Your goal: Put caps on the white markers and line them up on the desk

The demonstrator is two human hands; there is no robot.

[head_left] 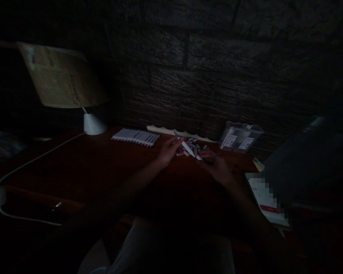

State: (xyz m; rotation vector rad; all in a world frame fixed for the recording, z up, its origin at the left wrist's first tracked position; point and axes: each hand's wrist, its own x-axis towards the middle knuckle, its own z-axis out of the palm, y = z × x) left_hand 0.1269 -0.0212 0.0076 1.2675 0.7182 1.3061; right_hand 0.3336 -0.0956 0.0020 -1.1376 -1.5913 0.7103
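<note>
Above the wooden desk, my left hand (168, 151) is closed around the upper end of a white marker (188, 148), which slants down to the right. The closed fingers of my right hand (215, 164) pinch a small pale cap (199, 157) at the marker's lower end. Whether the cap touches the marker cannot be made out in this dim light. Behind and beneath the marker lies a loose pile of small caps (196, 150), partly covered by my hands. Left of it, several white markers (135, 137) lie side by side in a neat row.
A lamp (94, 123) with a printed shade stands at the back left, its white cord running over the desk (103, 171). Clear plastic containers (240, 137) stand at the back right, against a stone wall (171, 83). A white printed box or booklet (264, 194) lies at the right edge.
</note>
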